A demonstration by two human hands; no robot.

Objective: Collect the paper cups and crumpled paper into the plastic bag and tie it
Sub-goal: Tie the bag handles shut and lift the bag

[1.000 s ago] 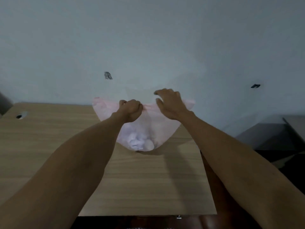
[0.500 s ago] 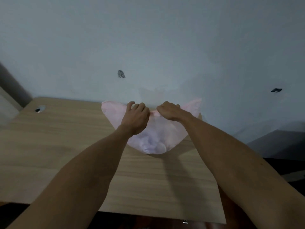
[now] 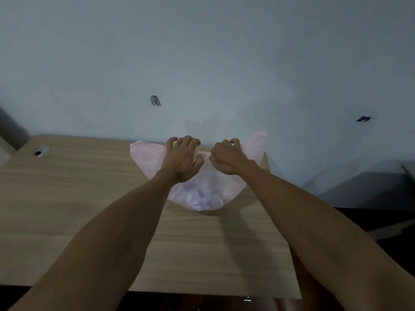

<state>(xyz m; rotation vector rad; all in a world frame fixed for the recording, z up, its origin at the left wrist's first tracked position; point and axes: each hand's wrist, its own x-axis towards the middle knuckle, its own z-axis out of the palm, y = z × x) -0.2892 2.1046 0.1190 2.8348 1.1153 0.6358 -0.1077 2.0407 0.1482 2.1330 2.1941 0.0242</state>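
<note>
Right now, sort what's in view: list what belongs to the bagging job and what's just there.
Part of the job:
- pink plastic bag, on the table
- crumpled paper, showing through the bag
- left hand and right hand, both on the bag's top edge

Just there:
- table
- cable hole
- wall marks

I count one pink plastic bag (image 3: pixel 202 189) with pale crumpled contents too blurred to number, two bare hands, the left hand (image 3: pixel 182 160) and the right hand (image 3: pixel 226 158), one wooden table (image 3: pixel 78 198), one cable hole (image 3: pixel 40 151), and two dark wall marks (image 3: pixel 155 101).
</note>
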